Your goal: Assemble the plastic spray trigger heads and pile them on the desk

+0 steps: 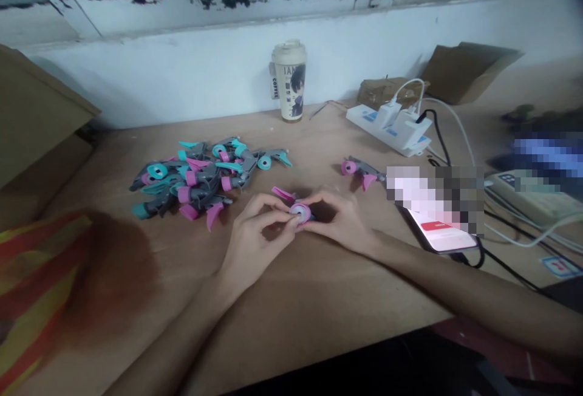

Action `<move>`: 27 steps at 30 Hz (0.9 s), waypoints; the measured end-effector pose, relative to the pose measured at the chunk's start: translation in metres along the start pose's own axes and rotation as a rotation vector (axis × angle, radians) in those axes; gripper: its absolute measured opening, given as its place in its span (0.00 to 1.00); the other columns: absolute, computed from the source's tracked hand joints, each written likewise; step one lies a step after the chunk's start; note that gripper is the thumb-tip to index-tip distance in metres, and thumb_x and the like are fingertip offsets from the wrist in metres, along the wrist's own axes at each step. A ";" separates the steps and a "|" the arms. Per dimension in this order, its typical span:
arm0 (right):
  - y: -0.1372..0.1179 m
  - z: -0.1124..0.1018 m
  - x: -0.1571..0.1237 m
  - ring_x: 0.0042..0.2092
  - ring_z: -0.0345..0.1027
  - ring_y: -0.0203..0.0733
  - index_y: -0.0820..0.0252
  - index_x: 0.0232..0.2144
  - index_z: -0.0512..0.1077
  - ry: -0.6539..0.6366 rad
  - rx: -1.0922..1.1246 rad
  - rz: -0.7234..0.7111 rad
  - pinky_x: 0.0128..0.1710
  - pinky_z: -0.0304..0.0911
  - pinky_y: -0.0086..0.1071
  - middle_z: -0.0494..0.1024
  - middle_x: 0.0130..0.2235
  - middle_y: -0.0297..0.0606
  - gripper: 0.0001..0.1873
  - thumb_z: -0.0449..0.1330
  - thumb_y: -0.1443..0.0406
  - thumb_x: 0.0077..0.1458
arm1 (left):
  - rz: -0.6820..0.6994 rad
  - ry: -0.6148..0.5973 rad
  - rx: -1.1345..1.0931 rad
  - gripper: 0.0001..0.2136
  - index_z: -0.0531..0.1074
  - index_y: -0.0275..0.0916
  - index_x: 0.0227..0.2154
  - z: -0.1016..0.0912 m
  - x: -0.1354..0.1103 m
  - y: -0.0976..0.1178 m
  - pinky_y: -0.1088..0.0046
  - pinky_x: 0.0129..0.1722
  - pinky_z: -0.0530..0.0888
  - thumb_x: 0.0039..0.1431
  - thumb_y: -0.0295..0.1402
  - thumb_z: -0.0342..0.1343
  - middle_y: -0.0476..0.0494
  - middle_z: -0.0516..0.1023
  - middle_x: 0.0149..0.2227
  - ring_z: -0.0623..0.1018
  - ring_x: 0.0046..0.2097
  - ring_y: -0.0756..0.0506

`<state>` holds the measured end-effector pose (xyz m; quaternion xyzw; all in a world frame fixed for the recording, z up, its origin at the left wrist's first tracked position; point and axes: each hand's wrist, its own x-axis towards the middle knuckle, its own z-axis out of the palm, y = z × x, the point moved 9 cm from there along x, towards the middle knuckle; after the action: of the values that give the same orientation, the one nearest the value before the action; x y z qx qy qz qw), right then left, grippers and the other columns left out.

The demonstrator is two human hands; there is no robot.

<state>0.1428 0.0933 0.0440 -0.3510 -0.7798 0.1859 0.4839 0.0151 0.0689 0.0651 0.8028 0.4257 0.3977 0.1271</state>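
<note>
Both hands meet over the middle of the table around one spray trigger head (300,209). Its round pink collar with a pale centre faces me, and a pink lever sticks out behind. My left hand (257,235) pinches the collar from the left with thumb and fingers. From the right, my right hand (339,220) grips the same piece between thumb and forefinger. Most of its grey body is hidden by the fingers. Left of my hands lies a pile of grey spray trigger heads (200,186) with pink or teal collars and levers. A single pink-and-grey trigger head (362,172) lies apart on the right.
A lidded coffee cup (291,83) stands by the wall. To the right are a white power strip (389,126) with cables and a lit phone (437,220), partly pixelated. Cardboard (36,110) and a red-and-yellow item (40,286) occupy the left side.
</note>
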 end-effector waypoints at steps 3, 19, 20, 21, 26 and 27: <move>-0.002 0.000 0.001 0.36 0.71 0.39 0.55 0.32 0.72 -0.009 -0.058 -0.030 0.44 0.58 0.39 0.78 0.32 0.32 0.14 0.67 0.56 0.44 | -0.059 0.016 -0.009 0.03 0.75 0.41 0.29 0.002 -0.001 -0.008 0.77 0.30 0.71 0.53 0.28 0.58 0.49 0.70 0.32 0.72 0.34 0.51; -0.007 0.012 -0.003 0.38 0.69 0.38 0.56 0.31 0.72 -0.101 -0.158 -0.110 0.47 0.51 0.38 0.77 0.32 0.32 0.08 0.64 0.60 0.49 | -0.333 -0.038 0.201 0.02 0.72 0.41 0.28 0.009 -0.011 -0.024 0.74 0.30 0.71 0.49 0.31 0.59 0.50 0.71 0.35 0.74 0.33 0.50; -0.007 0.013 -0.003 0.39 0.69 0.39 0.56 0.31 0.72 -0.104 -0.160 -0.113 0.47 0.51 0.38 0.77 0.32 0.32 0.08 0.64 0.60 0.48 | -0.359 -0.038 0.205 0.02 0.72 0.41 0.28 0.010 -0.013 -0.024 0.73 0.30 0.71 0.50 0.31 0.59 0.50 0.71 0.35 0.74 0.33 0.50; -0.007 0.013 -0.003 0.39 0.69 0.39 0.56 0.31 0.72 -0.102 -0.162 -0.114 0.47 0.51 0.38 0.76 0.32 0.32 0.08 0.64 0.61 0.48 | -0.373 -0.037 0.208 0.02 0.72 0.41 0.28 0.010 -0.013 -0.024 0.73 0.31 0.71 0.50 0.31 0.59 0.50 0.71 0.35 0.74 0.33 0.50; -0.004 0.014 -0.003 0.39 0.69 0.38 0.56 0.31 0.72 -0.107 -0.182 -0.103 0.48 0.51 0.38 0.76 0.32 0.31 0.07 0.64 0.61 0.49 | -0.375 -0.060 0.237 0.01 0.73 0.41 0.29 0.015 -0.013 -0.019 0.74 0.31 0.70 0.52 0.30 0.57 0.49 0.72 0.36 0.74 0.32 0.51; -0.004 0.015 -0.003 0.39 0.69 0.38 0.55 0.31 0.72 -0.112 -0.184 -0.104 0.49 0.51 0.38 0.76 0.32 0.31 0.07 0.64 0.61 0.49 | -0.371 -0.065 0.234 0.01 0.73 0.41 0.29 0.016 -0.013 -0.019 0.74 0.31 0.70 0.52 0.29 0.57 0.49 0.72 0.36 0.74 0.32 0.51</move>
<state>0.1292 0.0891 0.0375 -0.3420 -0.8366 0.1077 0.4142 0.0115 0.0725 0.0377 0.7322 0.6051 0.2895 0.1179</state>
